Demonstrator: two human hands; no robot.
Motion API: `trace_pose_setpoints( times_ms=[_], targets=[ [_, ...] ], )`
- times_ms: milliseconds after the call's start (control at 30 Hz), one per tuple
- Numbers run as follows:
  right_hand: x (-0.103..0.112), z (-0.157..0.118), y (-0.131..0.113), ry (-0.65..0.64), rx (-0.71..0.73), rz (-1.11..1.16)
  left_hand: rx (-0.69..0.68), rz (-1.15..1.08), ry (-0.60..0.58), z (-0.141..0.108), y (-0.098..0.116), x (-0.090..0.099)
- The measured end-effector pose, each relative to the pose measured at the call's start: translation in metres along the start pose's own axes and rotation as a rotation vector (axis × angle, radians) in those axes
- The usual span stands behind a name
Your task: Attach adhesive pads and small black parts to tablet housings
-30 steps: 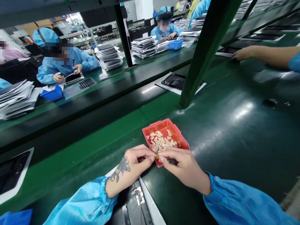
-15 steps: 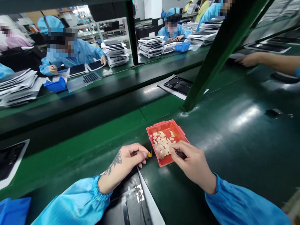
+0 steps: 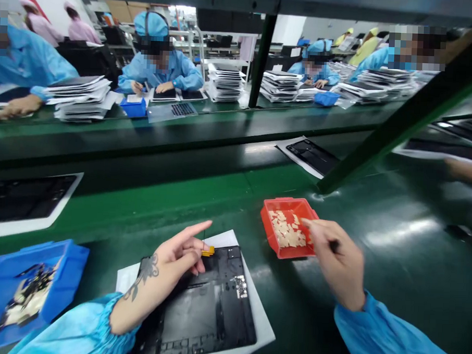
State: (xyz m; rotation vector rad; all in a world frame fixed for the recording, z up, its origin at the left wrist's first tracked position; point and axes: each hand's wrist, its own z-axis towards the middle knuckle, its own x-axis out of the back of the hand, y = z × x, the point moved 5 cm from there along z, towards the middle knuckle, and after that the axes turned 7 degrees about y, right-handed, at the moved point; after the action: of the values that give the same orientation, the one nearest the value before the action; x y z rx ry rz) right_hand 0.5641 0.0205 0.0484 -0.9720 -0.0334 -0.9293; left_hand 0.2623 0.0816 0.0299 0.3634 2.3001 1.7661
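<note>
My left hand (image 3: 181,255) pinches a small orange-yellow flex strip (image 3: 208,251) between thumb and fingers, its index finger stretched out. Below it lies a black tablet housing (image 3: 230,307) on a sheet of white paper (image 3: 266,335), partly hidden by my forearm. My right hand (image 3: 339,262) is at the right side of a red bin (image 3: 270,236) holding many small cream-coloured pieces (image 3: 290,234). Its thumb and fingers are closed together over the bin's edge. Motion blur hides whether a piece is between them.
On the left stands a blue bin (image 3: 76,261) of mixed small parts. Another housing (image 3: 32,194) lies on paper behind it, and one more (image 3: 311,154) rests beside the slanting green post (image 3: 374,146). Co-workers sit across the bench among stacks (image 3: 224,85). A co-worker's hand (image 3: 469,169) shows at right.
The view has turned left. My left hand has moved from beside the red bin back over the tablet housing with the flex strip. My right hand has drawn back toward the bin's right edge.
</note>
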Motion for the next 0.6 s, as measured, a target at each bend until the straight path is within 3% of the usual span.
trace_pose_setpoints(
  times_ms=[100,200,333,467,600],
  targets=[
    [-0.010,0.005,-0.025,-0.026,-0.187,0.253,-0.042,0.091,0.077,-0.016,0.006,0.033],
    [-0.039,0.002,-0.061,-0.241,-0.240,0.271,-0.091,0.097,0.136,-0.030,0.011,0.055],
    [-0.087,-0.015,-0.114,-0.559,-0.237,0.476,-0.045,0.015,0.110,-0.041,0.007,0.060],
    [-0.113,-0.028,-0.151,-0.709,-0.078,0.517,0.013,-0.150,0.059,-0.044,0.002,0.060],
    [-0.120,-0.034,-0.167,-0.687,0.322,0.341,0.078,-0.244,-0.006,-0.044,-0.003,0.062]
  ],
)
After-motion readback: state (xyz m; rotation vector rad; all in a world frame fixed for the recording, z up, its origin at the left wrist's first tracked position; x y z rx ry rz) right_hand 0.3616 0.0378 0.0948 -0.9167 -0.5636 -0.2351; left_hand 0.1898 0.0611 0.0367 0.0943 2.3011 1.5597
